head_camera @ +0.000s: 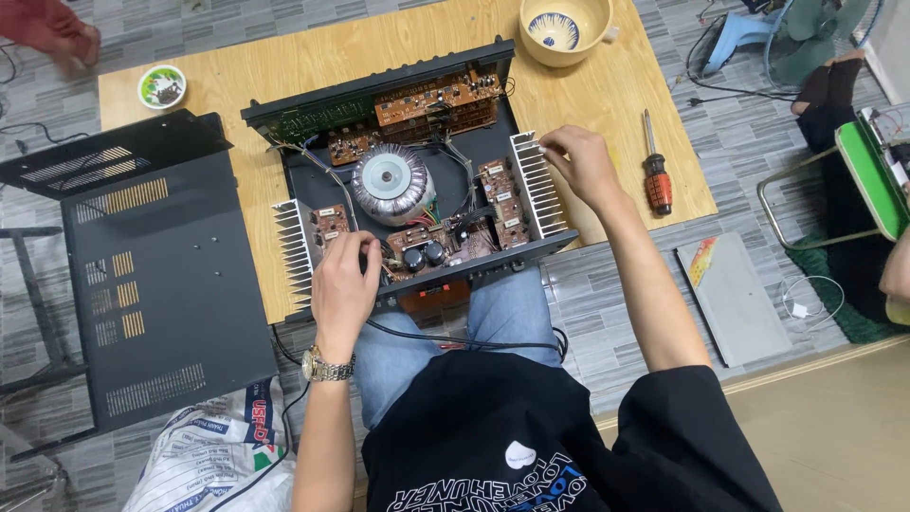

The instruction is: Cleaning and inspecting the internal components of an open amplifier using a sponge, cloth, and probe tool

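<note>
An opened black amplifier chassis (313,180) lies on a low wooden table (588,104). Inside it are a round silver transformer (391,180), brown circuit boards (436,98) and finned heat sinks on both sides. My left hand (343,284) rests on the near left part of the chassis, fingers reaching among wires beside a small board. My right hand (580,163) rests on the right heat sink (536,185), fingertips at its far end. Whether either hand grips something is unclear.
The black perforated cover (142,265) lies to the left. A red-handled screwdriver (656,175) is on the table's right, a yellow bowl (564,28) at the far edge, a small green dish (161,85) far left. Another person's hand (52,33) shows top left.
</note>
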